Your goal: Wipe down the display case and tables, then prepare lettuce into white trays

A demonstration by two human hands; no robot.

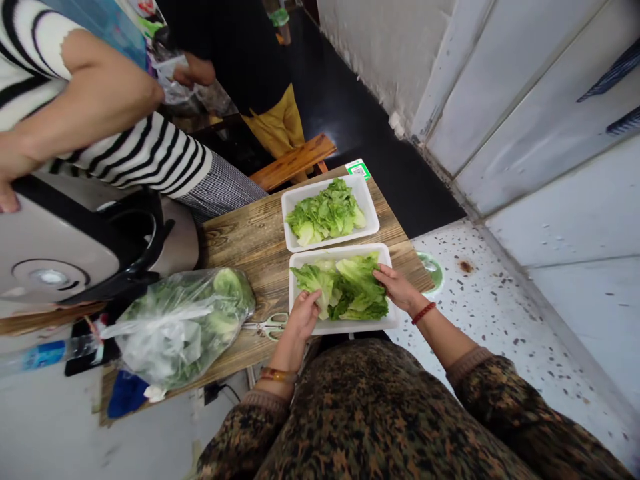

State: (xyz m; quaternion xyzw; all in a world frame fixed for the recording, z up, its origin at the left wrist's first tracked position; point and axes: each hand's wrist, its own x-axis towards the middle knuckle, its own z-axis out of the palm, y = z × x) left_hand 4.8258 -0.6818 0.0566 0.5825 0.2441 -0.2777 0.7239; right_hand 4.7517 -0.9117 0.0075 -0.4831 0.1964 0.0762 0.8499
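In the nearer white tray (pixel 345 326) lie green lettuce leaves (pixel 361 283). My left hand (pixel 304 313) pinches a pale lettuce leaf (pixel 323 287) at the tray's left side. On the right, my right hand (pixel 395 285) grips the edge of another leaf between thumb and fingers. Behind it stands a second white tray (pixel 371 210) holding a heap of lettuce (pixel 327 213). Scissors with pale green handles (pixel 275 325) rest on the wooden table just left of my left hand. A clear plastic bag of lettuce (pixel 187 323) sits farther left.
A large rice cooker (pixel 180 237) with its lid raised occupies the table's far left, beside a person in a striped top (pixel 165 157). Another person in yellow trousers (pixel 277 127) stands behind. A wooden bench (pixel 295 162) and a QR code card (pixel 358 170) are near the far edge.
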